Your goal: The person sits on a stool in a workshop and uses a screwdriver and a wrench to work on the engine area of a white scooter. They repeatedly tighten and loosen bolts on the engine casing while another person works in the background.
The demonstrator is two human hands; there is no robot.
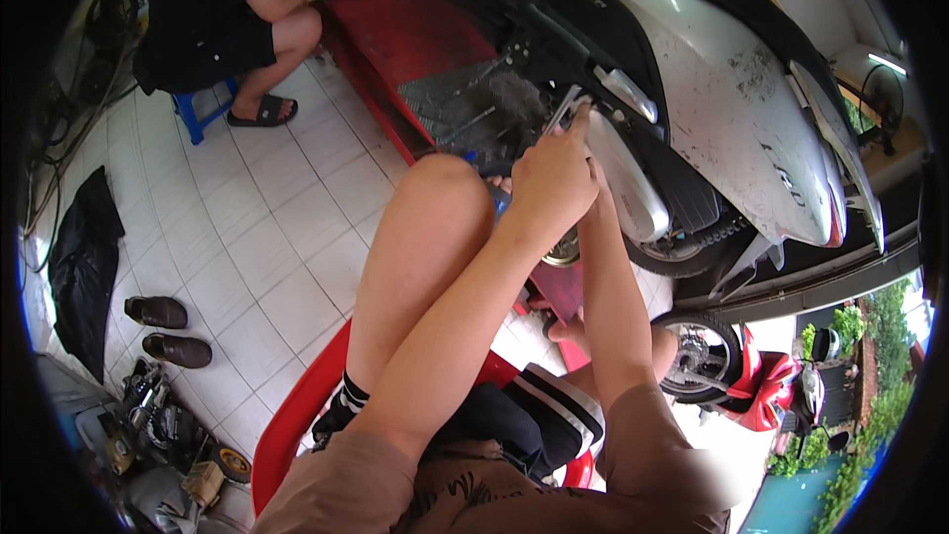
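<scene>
My left hand (554, 178) reaches across to the side of a silver-and-black scooter (732, 109), near the front end of its pale engine cover (623, 173). Its index finger points forward while the other fingers look curled. A thin silver bar-like piece (563, 107) sticks out just beyond the knuckles; whether it is a held tool or a scooter part is unclear. My right forearm (615, 287) runs up beside it, and the left hand covers most of the right hand. Fingertips (501, 182) and something blue (501, 202) show beside my knee; whose fingers these are I cannot tell.
The scooter stands by a red lift platform (395, 30) with a metal plate (460, 104). A person (222, 20) sits on a blue stool (201, 117) at far left. Brown shoes (178, 349) and machine parts (148, 415) lie left. A red motorcycle (761, 376) stands right.
</scene>
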